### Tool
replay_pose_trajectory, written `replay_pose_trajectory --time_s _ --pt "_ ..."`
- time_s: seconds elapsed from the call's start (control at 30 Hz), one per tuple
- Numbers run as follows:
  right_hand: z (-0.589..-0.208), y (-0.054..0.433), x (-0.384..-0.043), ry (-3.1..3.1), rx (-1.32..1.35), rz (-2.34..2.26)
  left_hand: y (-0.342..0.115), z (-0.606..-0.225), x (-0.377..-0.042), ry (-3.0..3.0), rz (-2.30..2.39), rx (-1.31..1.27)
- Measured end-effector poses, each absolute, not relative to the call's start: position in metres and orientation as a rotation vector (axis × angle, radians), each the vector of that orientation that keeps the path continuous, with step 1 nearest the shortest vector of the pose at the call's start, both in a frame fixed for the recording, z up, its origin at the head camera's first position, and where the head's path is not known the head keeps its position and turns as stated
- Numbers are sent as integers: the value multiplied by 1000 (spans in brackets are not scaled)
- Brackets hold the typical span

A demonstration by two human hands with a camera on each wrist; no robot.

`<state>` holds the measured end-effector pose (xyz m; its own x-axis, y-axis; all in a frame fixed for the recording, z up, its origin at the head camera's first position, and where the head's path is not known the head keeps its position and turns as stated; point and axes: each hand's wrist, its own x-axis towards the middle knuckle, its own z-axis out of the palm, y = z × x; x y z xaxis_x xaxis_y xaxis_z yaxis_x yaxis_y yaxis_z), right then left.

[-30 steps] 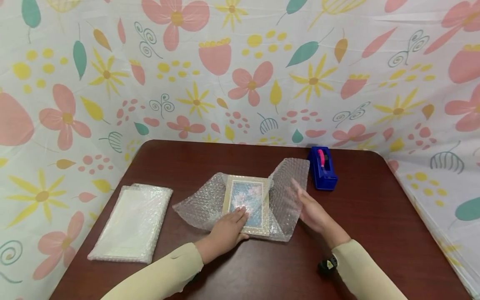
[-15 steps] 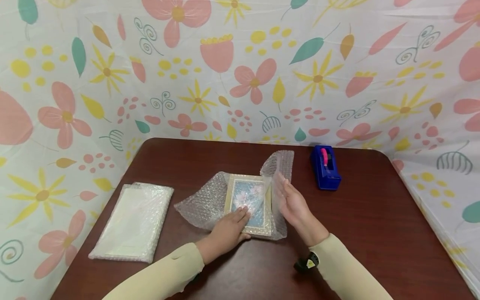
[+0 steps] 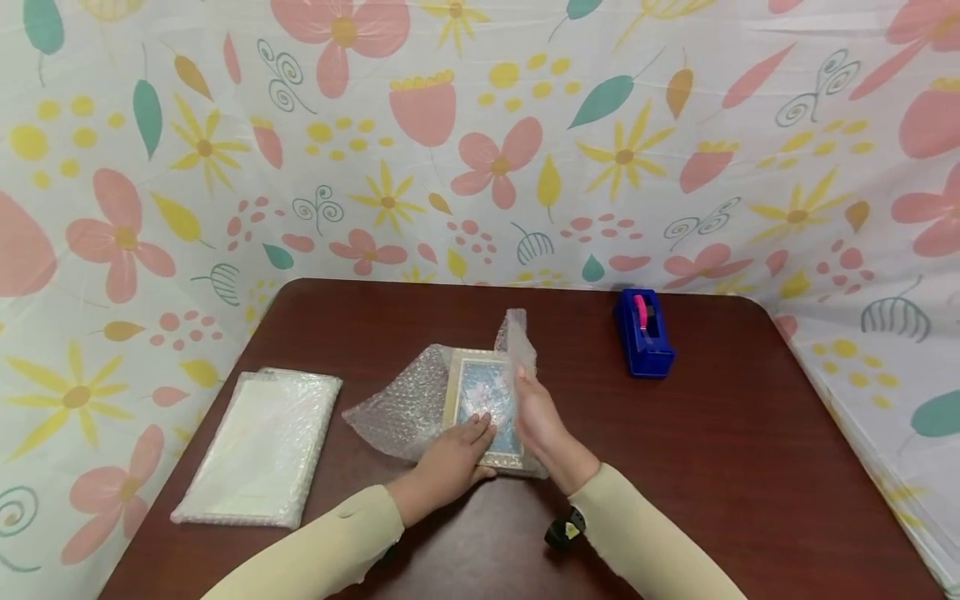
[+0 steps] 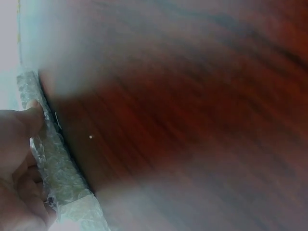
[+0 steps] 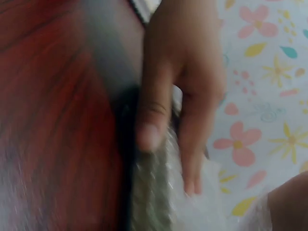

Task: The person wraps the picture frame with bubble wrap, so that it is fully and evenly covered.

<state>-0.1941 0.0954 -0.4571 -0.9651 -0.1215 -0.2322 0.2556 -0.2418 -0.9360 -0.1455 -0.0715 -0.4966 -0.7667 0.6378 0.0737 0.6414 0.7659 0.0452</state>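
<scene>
A picture frame (image 3: 452, 400) with a pale ornate border and a blue floral picture lies on a sheet of bubble wrap (image 3: 405, 404) mid-table. My left hand (image 3: 450, 460) rests on its lower part, fingers over the picture; in the left wrist view the thumb touches the wrapped edge (image 4: 60, 166). With fingers fairly straight, my right hand (image 3: 542, 421) presses the right flap (image 3: 516, 337) of wrap up against the frame's right side. In the right wrist view, its thumb lies along the wrapped edge (image 5: 151, 192). The left flap spreads loose on the table.
At the left of the dark wooden table (image 3: 720, 450) lies a flat bubble-wrapped package (image 3: 258, 450). A blue tape dispenser (image 3: 645, 337) with a pink roll stands at the back right. Floral fabric (image 3: 480, 125) hangs behind and around the table.
My right hand has swept left, bringing the right bubble wrap flap from spread out to folded up against the frame's side. My left hand has stayed on the picture.
</scene>
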Motion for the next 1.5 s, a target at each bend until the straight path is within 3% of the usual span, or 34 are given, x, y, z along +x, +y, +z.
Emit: replay_pose_trajectory --time_s 0.3,0.53,0.9,1.23,1.5 --pt "-461 69 -195 2056 194 -1950 -76 -496 -145 -2877 -143 -1052" --pt "-460 87 -209 2107 143 -1696 -73 -494 -147 -2862 -168 -1066" --pt "-475 119 -214 2300 -275 -1464 -69 -495 -147 -2856 -185 -1084" --pt "-497 108 -200 2889 -706 -924 -71 -496 -145 -2856 -185 -1067" --pt "-503 98 -191 3076 -767 -590 -71 -498 -143 -2823 -155 -1048"
